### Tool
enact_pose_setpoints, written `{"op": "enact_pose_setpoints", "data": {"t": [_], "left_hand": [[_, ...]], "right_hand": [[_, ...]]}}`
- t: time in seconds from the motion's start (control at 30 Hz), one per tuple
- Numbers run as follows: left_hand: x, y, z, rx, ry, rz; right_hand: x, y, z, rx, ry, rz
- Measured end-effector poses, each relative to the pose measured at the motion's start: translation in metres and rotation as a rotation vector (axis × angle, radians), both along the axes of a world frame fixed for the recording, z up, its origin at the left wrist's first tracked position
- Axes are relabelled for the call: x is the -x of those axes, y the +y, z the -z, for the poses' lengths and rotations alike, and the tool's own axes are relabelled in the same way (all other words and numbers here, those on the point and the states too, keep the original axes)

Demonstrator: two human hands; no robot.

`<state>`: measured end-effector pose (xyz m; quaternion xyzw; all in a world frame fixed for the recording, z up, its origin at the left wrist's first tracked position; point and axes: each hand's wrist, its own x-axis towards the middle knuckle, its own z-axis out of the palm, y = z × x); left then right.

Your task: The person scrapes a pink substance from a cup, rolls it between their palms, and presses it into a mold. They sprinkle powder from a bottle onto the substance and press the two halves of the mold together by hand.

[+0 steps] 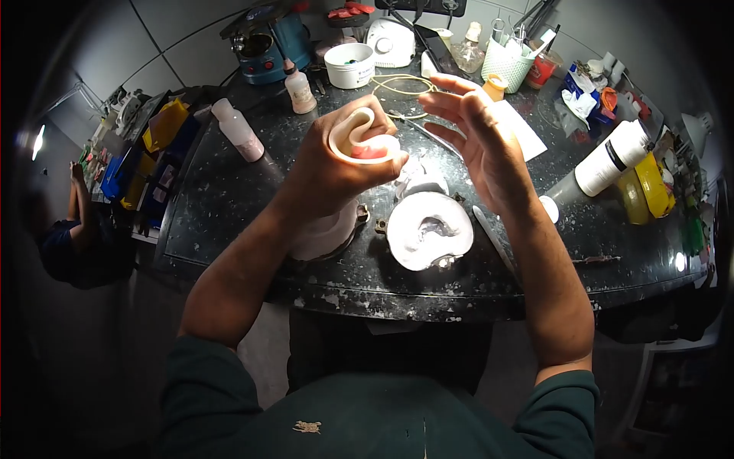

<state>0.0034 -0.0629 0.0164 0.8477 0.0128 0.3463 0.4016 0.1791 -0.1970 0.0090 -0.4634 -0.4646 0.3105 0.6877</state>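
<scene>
My left hand (332, 164) is wrapped round a pale flexible mixing cup (342, 139). The cup is squeezed so its rim folds into a curve, and pink material shows inside. To its right my right hand (478, 138) is raised, palm turned inward, fingers apart and holding nothing. Below the hands a round flask half filled with white plaster (409, 243) lies on the black bench, with a horseshoe-shaped hollow in it. Another flask half with plaster (325, 233) sits partly hidden under my left forearm. A knife-like tool (493, 236) lies beside my right forearm.
A bottle with pink powder (241, 131) and a dropper bottle (299, 90) stand at the left. Behind are a white tub (350, 67) and a green basket of tools (506, 65). A large white bottle (612, 159) is at the right. Another person (80, 222) is at the far left.
</scene>
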Motion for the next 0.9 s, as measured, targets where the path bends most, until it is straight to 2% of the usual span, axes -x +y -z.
{"op": "enact_pose_setpoints", "data": {"t": [0.1, 0.13, 0.2, 0.3, 0.33, 0.43, 0.47, 0.53, 0.6, 0.67, 0.73, 0.8, 0.87, 0.9], "left_hand": [[-0.002, 0.006, 0.004, 0.055, -0.046, 0.013], [-0.001, 0.007, 0.002, 0.054, -0.047, 0.01], [0.003, 0.008, -0.002, 0.05, 0.033, -0.026], [0.008, 0.006, -0.005, 0.092, 0.06, -0.115], [0.008, 0.006, -0.006, 0.091, 0.06, -0.117], [0.001, 0.009, -0.001, 0.203, -0.017, -0.045], [-0.001, 0.009, 0.004, 0.206, -0.016, -0.041], [-0.005, 0.01, 0.01, 0.375, -0.135, -0.016], [-0.001, 0.017, 0.01, 0.381, -0.098, 0.029], [0.003, 0.018, 0.006, 0.185, -0.101, -0.028], [0.0, 0.025, 0.006, 0.176, -0.155, 0.005], [0.002, 0.03, 0.004, 0.171, -0.21, 0.041], [0.008, 0.034, -0.001, 0.135, -0.083, -0.138], [0.008, 0.032, -0.001, 0.299, -0.108, -0.133]], "right_hand": [[-0.017, -0.001, 0.003, -0.116, 0.245, -0.019], [-0.016, -0.003, -0.003, -0.144, 0.29, 0.102], [-0.035, -0.013, -0.012, -0.214, 0.339, 0.103], [-0.051, -0.019, -0.02, -0.261, 0.254, 0.314], [-0.051, -0.018, -0.019, -0.292, 0.168, 0.338], [-0.04, -0.01, -0.013, -0.307, 0.133, 0.387], [-0.034, -0.011, -0.013, -0.323, 0.127, 0.297], [-0.029, -0.008, -0.011, -0.264, 0.093, 0.354], [-0.033, -0.005, -0.007, -0.237, 0.083, 0.401], [-0.043, -0.003, -0.002, -0.284, -0.048, 0.368], [-0.043, -0.006, -0.002, -0.221, -0.091, 0.355], [-0.039, -0.008, -0.005, -0.075, 0.066, 0.237], [-0.036, -0.008, -0.005, -0.019, 0.084, 0.153], [-0.031, -0.007, -0.005, 0.005, 0.217, 0.099]]}}
